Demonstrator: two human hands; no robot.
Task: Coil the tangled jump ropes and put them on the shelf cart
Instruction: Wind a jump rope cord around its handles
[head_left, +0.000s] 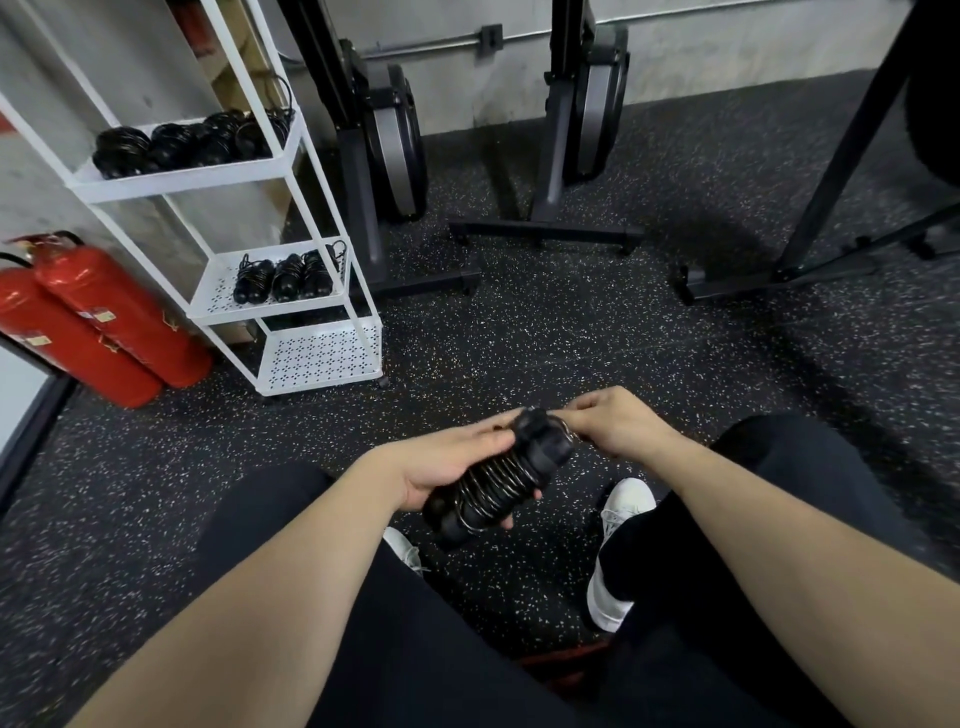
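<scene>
The left hand (451, 462) grips a black jump rope (493, 483), its cord wound in tight turns around the 2 handles. The right hand (618, 422) pinches the rope's end at the top of the bundle. To the left stands a white cart (291, 156); coiled ropes (182, 143) lie on its upper shelf, 3 more (283, 278) on the one below. 2 red extinguishers (98, 322) lean beside it.

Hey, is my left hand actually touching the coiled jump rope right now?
Touching. The head view shows the left hand wrapped around the coiled jump rope, fingertips curling round its underside, while the right hand pinches the rope's end at the top.
</scene>
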